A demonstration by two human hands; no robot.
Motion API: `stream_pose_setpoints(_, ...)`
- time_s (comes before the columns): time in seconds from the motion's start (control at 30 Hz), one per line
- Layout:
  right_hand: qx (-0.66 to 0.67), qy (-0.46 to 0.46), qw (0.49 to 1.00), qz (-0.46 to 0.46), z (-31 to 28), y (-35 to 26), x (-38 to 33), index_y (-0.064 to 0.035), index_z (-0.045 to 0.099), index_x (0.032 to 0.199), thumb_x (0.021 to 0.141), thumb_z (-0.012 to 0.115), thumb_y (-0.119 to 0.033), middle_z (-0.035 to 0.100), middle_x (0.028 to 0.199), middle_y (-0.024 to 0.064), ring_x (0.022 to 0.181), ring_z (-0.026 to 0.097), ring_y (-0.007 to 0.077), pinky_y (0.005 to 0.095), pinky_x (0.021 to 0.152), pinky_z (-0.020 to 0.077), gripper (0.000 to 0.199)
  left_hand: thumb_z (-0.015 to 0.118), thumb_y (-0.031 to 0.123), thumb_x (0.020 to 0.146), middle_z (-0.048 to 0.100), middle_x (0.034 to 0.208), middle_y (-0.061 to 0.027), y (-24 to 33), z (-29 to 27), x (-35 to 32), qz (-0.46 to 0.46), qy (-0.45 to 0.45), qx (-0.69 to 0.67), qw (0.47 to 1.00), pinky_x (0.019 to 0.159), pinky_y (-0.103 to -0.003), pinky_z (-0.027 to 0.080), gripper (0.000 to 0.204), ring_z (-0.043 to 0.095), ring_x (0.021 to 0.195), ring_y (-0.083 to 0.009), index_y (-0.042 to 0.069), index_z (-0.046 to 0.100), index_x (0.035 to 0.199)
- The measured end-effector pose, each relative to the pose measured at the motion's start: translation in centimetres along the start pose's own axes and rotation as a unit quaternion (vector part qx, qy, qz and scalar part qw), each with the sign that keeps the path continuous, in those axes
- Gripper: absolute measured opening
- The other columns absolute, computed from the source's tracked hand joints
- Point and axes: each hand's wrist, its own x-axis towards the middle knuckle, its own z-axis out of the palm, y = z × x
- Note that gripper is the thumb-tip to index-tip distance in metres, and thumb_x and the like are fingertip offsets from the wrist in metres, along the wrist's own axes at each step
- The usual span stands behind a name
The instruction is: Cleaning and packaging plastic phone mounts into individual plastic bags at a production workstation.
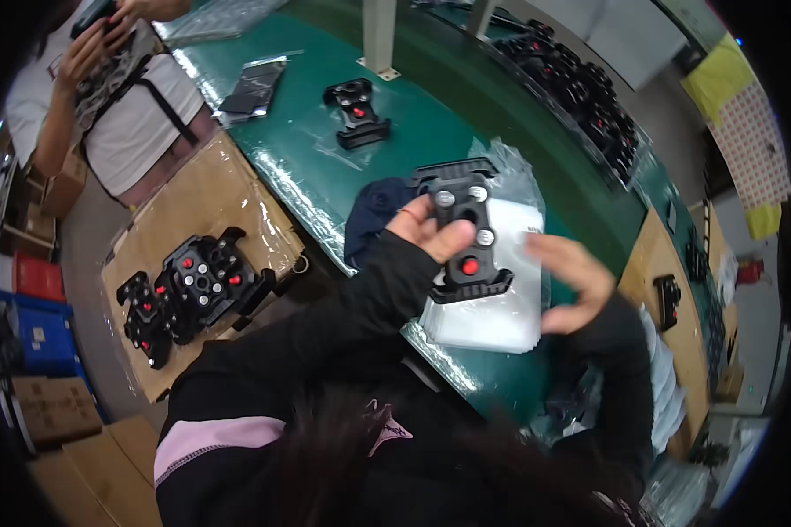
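My left hand grips a black phone holder by its side, thumb across its face. The holder has silver round studs, a red button and a ribbed jaw at each end. Beneath it lies a stack of white translucent plastic bags on the green tabletop. Over the right edge of that stack is my right hand, slightly blurred, with fingers and thumb apart and nothing between them. A dark blue cloth bundle rests beside my left wrist.
Another holder lies farther back on the green table, near a packet of dark flat pieces. Several holders sit on a cardboard-covered surface at left. A full tray stands far right. A co-worker handles something at upper left.
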Motion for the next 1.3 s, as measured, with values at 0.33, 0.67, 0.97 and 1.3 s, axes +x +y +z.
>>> stream_pose_setpoints(0.33, -0.452, 0.143, 0.618, 0.627, -12.7, 31.0, -37.2, 0.0029, 0.042, 0.118, 0.082, 0.056, -0.034, 0.051, 0.109, 0.0145, 0.102, 0.049, 0.0256, 0.0365, 0.086, 0.0391, 0.053, 0.063, 0.038, 0.083, 0.065, 0.077, -0.0054, 16.4, -21.6, 11.9, -0.087, 0.194, 0.32, 0.923, 0.056, -0.03, 0.051, 0.033, 0.062, 0.063, -0.0167, 0.006, 0.063, 0.095)
stream_pose_setpoints(0.67, -0.537, 0.082, 0.606, 0.581, -11.8, 34.3, -41.6, 0.0082, 0.048, 0.104, 0.072, 0.064, -0.041, 0.058, 0.089, 0.0169, 0.08, 0.06, 0.0291, 0.0381, 0.071, 0.0481, 0.06, 0.065, 0.024, 0.078, 0.055, 0.116, -0.0209, 18.9, -28.8, 23.0, 0.207, 0.342, 0.681, 0.614, 0.086, -0.035, 0.045, 0.076, 0.058, 0.1, -0.027, -0.003, 0.026, 0.137)
stream_pose_setpoints(0.97, -0.114, 0.366, 0.866, 0.321, -10.8, 24.1, -17.8, -0.0026, 0.033, 0.134, 0.061, 0.073, -0.017, 0.05, 0.118, 0.015, 0.099, 0.055, 0.0254, 0.0342, 0.081, 0.0467, 0.084, 0.059, 0.023, 0.087, 0.055, 0.119, -0.0148, 8.0, -7.6, 11.4, -0.124, -0.063, 0.317, 0.938, 0.087, -0.039, 0.048, 0.05, 0.058, 0.103, -0.0255, 0.007, 0.042, 0.131)
stream_pose_setpoints(1.3, -0.271, 0.049, 0.953, -0.128, 0.8, -5.3, 10.0, -0.0081, 0.055, 0.115, 0.055, 0.068, -0.011, 0.05, 0.121, 0.0155, 0.113, 0.047, 0.0354, 0.0462, 0.098, 0.0336, 0.061, 0.074, 0.017, 0.073, 0.061, 0.102, -0.0075, 6.5, -3.9, 3.0, -0.196, -0.315, 0.262, 0.891, 0.086, -0.028, 0.043, 0.052, 0.056, 0.096, -0.013, -0.002, 0.051, 0.116)
